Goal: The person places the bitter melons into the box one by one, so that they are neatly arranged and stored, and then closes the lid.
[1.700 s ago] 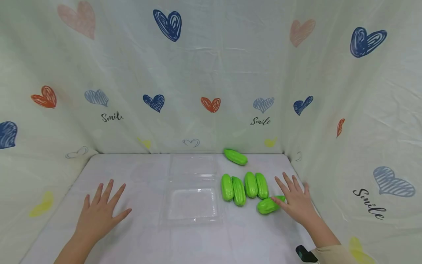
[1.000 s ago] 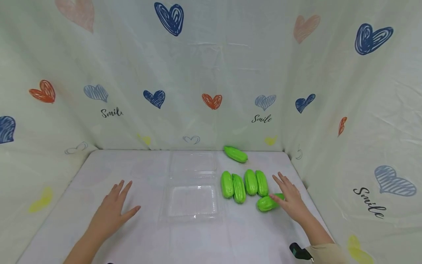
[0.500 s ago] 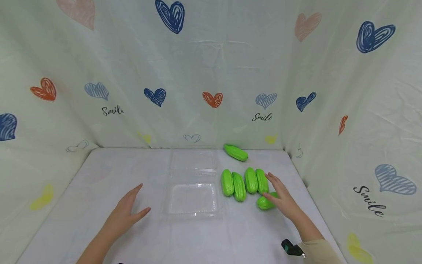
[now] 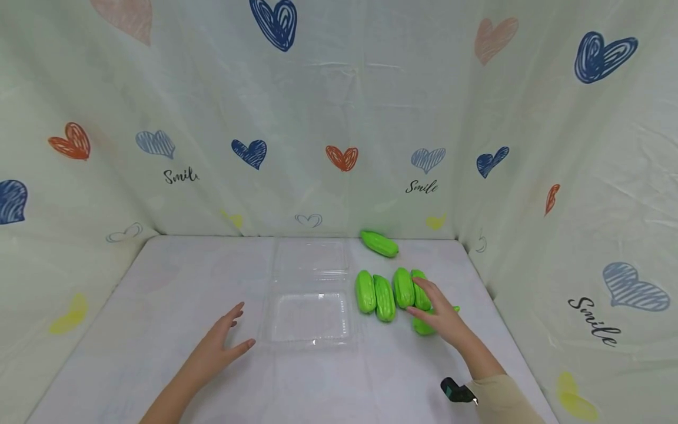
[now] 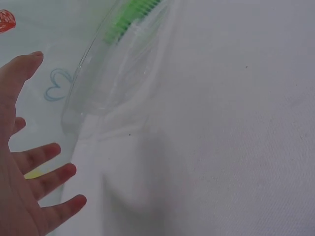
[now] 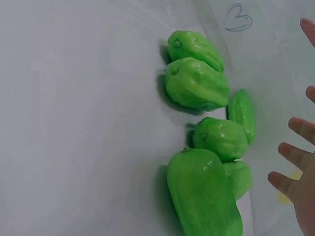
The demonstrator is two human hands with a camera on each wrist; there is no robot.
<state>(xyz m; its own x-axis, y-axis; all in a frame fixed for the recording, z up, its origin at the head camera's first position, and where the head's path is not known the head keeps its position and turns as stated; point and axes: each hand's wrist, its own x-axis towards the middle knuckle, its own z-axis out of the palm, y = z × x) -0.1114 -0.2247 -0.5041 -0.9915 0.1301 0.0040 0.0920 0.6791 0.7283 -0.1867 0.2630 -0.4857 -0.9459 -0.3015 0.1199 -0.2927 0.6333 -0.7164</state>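
My left hand hovers with fingers spread, to the left of a clear plastic clamshell box whose lid lies folded back. It holds nothing; in the left wrist view its fingers are apart from the box. My right hand is held over the right-hand group of glossy green cucumber-like vegetables, thumb and fingers parted, gripping nothing. It partly hides a lying vegetable and an upright one. Beside these stand another upright vegetable and a pair, one vegetable left of the other.
One more green vegetable lies at the table's back edge. A white cloth covers the table. Curtains with printed hearts hang behind and at both sides. A small black device is at my right sleeve.
Both hands have moved inward: the left toward the box, turning edge-on, the right leftward over the vegetables. The head view has tilted slightly down. The vegetables and box stay in place.
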